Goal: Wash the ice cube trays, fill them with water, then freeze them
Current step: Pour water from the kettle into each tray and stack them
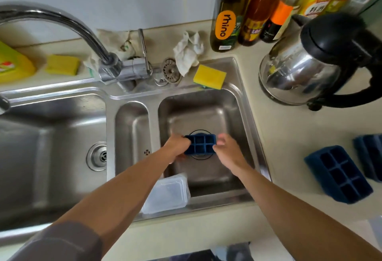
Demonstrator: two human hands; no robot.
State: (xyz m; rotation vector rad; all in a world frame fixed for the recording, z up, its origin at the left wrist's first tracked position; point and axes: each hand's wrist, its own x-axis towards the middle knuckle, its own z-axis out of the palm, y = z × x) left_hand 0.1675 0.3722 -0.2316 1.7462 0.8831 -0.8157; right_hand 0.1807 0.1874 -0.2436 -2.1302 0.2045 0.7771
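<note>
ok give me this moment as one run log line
left hand: grips ice cube tray | right hand: grips same tray | where: over right sink basin | counter: another tray waiting

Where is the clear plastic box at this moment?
In the head view, the clear plastic box lies at the near left corner of the right sink basin, beside the left forearm.

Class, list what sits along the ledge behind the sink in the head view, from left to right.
Yellow bottle → left sponge → tap base → drain strainer → right sponge → kettle.
</note>
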